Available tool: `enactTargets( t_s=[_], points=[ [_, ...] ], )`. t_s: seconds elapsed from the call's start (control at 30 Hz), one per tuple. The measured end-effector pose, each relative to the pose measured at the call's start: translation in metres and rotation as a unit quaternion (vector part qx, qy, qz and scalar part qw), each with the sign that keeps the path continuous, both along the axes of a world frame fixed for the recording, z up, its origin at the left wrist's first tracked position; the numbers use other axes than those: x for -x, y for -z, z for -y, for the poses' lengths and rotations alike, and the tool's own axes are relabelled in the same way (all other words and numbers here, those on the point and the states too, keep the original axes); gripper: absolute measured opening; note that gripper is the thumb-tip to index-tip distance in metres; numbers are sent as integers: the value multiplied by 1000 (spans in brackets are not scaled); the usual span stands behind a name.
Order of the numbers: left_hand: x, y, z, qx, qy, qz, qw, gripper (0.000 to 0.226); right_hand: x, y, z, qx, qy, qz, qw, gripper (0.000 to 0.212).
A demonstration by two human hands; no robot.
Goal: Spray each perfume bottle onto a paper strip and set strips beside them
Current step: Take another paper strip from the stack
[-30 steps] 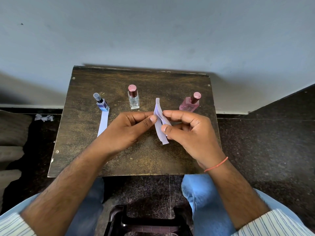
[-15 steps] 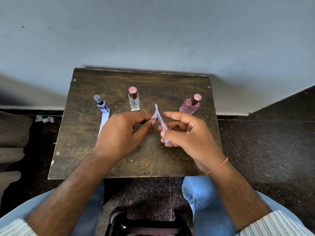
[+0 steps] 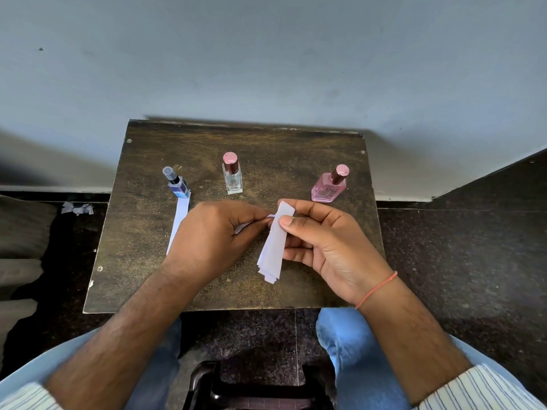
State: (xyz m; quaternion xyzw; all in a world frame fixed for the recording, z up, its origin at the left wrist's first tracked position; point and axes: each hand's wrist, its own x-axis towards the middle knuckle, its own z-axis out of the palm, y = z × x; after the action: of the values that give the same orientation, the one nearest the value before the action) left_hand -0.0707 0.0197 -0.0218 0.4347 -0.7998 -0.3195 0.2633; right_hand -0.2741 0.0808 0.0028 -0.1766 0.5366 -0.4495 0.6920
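Three perfume bottles stand in a row on a small dark wooden table (image 3: 142, 232): a blue one with a clear cap (image 3: 177, 184) at the left, a clear one with a maroon cap (image 3: 232, 176) in the middle, a pink one (image 3: 329, 186) at the right. One white paper strip (image 3: 181, 217) lies in front of the blue bottle. My right hand (image 3: 322, 247) holds a small stack of paper strips (image 3: 275, 247) between thumb and fingers above the table's middle. My left hand (image 3: 216, 238) pinches a single strip (image 3: 245, 226) at the top of that stack.
A grey wall runs just behind the table. Dark stone floor lies to both sides, with torn paper scraps (image 3: 77, 208) on the left. My knees in blue jeans and a dark stool frame (image 3: 251, 386) are below the table's front edge.
The strip stack has turned flat toward me in my right hand and hangs lower. My left fingertips have drawn one strip sideways off the stack.
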Motion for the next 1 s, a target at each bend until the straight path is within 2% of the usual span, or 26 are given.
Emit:
enactTargets(
  t_s=[0.13,0.27,0.43,0.67,0.83,0.9,1.0],
  points=[
    [1,-1,-2,-2,-20,-2,1000,14,1,-2,0,8,-9,-3,1000,38],
    [2,-3,-3,42,21,-17,999,39,1,-4,0,12,-19,-19,1000,40],
    [2,2,-2,65,31,-46,996,30,0,-4,-1,25,-31,-48,998,46],
    [5,1,-2,-62,11,-125,990,26,0,-5,-2,44,-39,-73,996,43],
    [5,4,-1,-176,33,-174,968,24,-4,-4,-2,53,-14,-69,996,38],
    [5,4,-1,-198,31,-184,962,23,-4,-3,-2,60,-6,-66,996,41],
    [5,6,0,-184,31,-174,967,21,-6,-2,-2,68,2,-50,996,44]
  ],
)
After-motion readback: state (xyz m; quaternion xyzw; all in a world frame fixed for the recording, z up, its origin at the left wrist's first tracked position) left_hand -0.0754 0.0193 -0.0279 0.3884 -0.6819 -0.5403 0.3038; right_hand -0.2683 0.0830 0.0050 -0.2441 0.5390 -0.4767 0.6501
